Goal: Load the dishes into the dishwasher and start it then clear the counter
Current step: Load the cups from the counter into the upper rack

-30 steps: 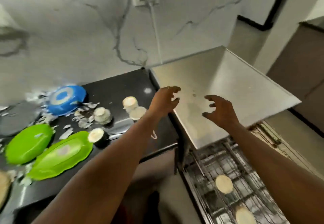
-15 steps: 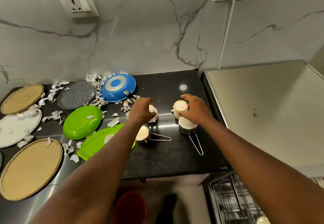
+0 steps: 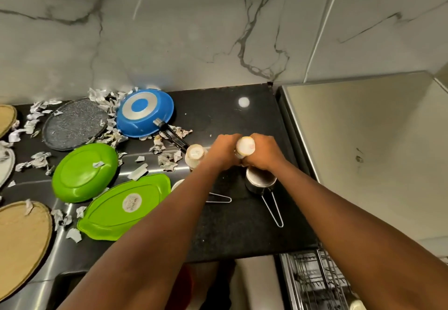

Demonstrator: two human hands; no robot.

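My right hand (image 3: 265, 155) grips an upturned cream cup (image 3: 245, 146) just above the black counter (image 3: 242, 232). My left hand (image 3: 224, 151) is curled tight against that cup's left side, and its fingers are hidden. A second cream cup (image 3: 195, 155) stands upside down just left of my left hand. Below my right hand sits a steel measuring cup (image 3: 260, 182) with a wire handle. Another wire handle (image 3: 219, 198) shows from under my left forearm. The dishwasher rack (image 3: 315, 283) is pulled out at the bottom right.
A blue pan (image 3: 145, 113), a grey speckled plate (image 3: 72, 124), a green round plate (image 3: 84, 172), a green oval plate (image 3: 126, 206) and tan trays (image 3: 21, 242) lie face down on the left among torn paper scraps (image 3: 167, 159). The appliance's pale top (image 3: 375, 152) borders the counter on the right.
My view swung left from the dishwasher to the counter. Both hands went to the cups, then my left hand slid right until it met my right hand at one cream cup.
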